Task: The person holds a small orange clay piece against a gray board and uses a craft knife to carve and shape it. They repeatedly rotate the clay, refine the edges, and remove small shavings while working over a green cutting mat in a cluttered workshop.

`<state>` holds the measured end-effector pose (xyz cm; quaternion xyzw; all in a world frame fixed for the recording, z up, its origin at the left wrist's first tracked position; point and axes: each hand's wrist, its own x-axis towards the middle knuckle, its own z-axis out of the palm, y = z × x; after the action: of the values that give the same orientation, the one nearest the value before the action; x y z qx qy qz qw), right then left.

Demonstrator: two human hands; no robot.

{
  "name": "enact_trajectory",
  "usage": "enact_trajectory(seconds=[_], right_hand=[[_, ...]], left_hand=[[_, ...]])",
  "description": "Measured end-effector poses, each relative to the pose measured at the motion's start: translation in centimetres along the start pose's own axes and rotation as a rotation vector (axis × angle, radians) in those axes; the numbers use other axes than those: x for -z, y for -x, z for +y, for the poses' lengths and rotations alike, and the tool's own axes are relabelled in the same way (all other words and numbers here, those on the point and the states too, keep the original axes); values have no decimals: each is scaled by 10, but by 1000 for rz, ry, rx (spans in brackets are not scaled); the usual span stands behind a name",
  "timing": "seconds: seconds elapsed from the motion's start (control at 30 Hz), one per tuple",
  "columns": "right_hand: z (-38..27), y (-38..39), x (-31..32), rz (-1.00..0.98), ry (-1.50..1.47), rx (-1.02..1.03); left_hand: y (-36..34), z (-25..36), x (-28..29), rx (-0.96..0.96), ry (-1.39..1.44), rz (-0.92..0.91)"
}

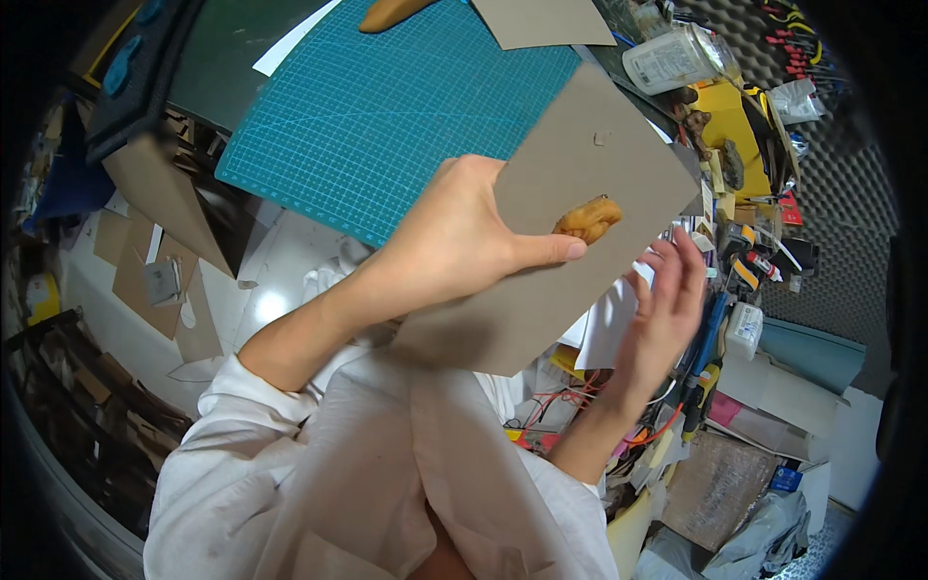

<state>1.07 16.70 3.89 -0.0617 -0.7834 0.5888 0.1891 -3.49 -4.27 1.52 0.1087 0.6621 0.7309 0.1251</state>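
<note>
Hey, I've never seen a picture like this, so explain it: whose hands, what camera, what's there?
No machine: these are a person's bare hands, seen by a wide fisheye camera worn on the head, looking down, so straight edges bend. The left hand grips a flat grey-brown cardboard sheet, its thumb beside a lumpy amber-brown piece. The right hand, open, is near the sheet's right edge; contact is unclear. Beyond lies a teal gridded cutting mat, with a smooth, curved brown object at its far edge.

Open room over teal mat [377, 116], grey-brown board [522, 300] across its right corner
</note>
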Motion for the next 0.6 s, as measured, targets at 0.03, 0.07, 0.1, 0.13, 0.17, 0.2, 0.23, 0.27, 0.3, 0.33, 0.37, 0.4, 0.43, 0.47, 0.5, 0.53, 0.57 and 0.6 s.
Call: enact_trajectory(seconds=[0.03,0.07,0.1,0.13,0.17,0.2,0.23,0.27,0.3,0.33,0.37,0.4,0.43,0.47,0.5,0.53,0.57,0.6], right_hand=[[-5,0,12,16,103,13],[-11,1,28,60,222,23],[-10,-3,40,85,380,89],[-6,-10,51,108,540,152],[2,-16,67,133,595,190],[8,-21,81,166,660,162],[12,-24,95,154,817,111],[17,-26,106,137,962,55],[25,-27,112,133,1093,124],[33,-29,123,83,1173,160],[38,-29,120,79,1191,126],[42,-29,118,74,1208,94],[46,-30,123,58,1190,69],[50,-31,123,36,1165,44],[49,-33,119,26,1244,44],[53,-36,118,41,1194,63],[53,-38,116,35,1200,27],[50,-39,114,29,1206,-9]], left_hand=[[0,-3,0,-19,-9,26],[-2,-4,-3,-41,-9,21],[-3,-5,-6,-35,26,37],[-1,-6,-6,-28,62,54],[-2,-6,-6,-25,105,61],[-4,-6,-7,-24,93,49],[-5,-6,-7,-23,81,40],[-6,-5,-6,-21,60,38],[-6,-4,-4,-12,50,31],[-7,-4,-7,-11,65,20],[-7,-4,-5,-2,71,19],[-7,-5,-4,6,76,20],[-8,-5,-4,-9,61,20],[-7,-6,-5,-20,40,27],[-7,-7,-6,-31,18,33],[-7,-6,-5,-27,37,26],[-6,-6,-5,-23,59,20],[-6,-6,-4,-19,82,13]])
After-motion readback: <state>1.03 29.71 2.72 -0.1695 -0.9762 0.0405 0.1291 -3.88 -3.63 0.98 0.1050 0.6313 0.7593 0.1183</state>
